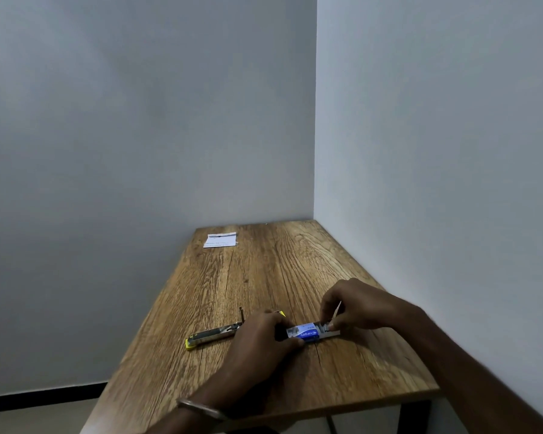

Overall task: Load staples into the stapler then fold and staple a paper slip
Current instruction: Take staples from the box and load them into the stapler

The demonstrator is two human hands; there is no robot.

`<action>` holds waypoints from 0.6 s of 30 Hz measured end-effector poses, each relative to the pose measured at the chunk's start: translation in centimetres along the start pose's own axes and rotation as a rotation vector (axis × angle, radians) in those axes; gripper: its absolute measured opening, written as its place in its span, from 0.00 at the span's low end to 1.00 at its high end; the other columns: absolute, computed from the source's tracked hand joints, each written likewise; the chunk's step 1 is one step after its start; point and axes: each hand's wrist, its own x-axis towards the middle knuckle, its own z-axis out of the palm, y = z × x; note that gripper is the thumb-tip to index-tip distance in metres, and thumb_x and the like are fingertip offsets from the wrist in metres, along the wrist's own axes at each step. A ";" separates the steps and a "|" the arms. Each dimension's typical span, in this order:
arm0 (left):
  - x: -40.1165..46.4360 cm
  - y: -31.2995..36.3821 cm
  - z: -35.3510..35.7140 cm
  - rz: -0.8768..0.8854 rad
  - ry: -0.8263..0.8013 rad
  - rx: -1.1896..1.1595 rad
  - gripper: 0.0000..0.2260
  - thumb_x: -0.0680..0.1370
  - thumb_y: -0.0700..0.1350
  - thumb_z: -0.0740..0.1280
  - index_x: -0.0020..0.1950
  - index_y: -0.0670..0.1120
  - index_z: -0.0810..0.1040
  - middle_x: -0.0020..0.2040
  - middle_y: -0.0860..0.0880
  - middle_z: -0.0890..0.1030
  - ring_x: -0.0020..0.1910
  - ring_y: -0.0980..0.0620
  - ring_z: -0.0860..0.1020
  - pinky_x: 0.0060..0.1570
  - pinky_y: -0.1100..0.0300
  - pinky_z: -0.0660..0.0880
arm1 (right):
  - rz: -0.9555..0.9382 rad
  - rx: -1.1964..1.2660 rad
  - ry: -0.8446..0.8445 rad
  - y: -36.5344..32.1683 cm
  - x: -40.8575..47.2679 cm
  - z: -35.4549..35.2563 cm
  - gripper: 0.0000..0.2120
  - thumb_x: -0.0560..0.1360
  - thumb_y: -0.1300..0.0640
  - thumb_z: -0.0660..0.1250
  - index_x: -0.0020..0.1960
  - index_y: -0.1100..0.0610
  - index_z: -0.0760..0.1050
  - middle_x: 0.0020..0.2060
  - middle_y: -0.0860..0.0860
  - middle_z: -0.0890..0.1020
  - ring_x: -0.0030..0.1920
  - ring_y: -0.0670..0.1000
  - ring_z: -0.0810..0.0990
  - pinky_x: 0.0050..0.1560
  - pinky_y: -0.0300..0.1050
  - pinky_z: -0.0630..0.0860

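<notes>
Staple box [308,333]: small card carton, judged light, easily crushed. Left hand [261,339] grips its near end on the table [264,270]; right hand [351,311] pinches the open far end. Stapler [212,334] just left of the grip, opened. Paper slip [220,240] well beyond, far corner.

Both hands [264,336] [355,308] grip a staple box [308,333] beside the opened stapler [213,333].
</notes>
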 end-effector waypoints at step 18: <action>-0.1 -0.1 0.1 0.001 0.017 0.012 0.17 0.71 0.58 0.72 0.57 0.53 0.81 0.50 0.57 0.78 0.48 0.61 0.75 0.52 0.57 0.77 | 0.067 -0.033 -0.017 -0.5 0.3 -0.1 0.07 0.73 0.57 0.75 0.50 0.56 0.84 0.47 0.50 0.86 0.48 0.47 0.84 0.46 0.40 0.79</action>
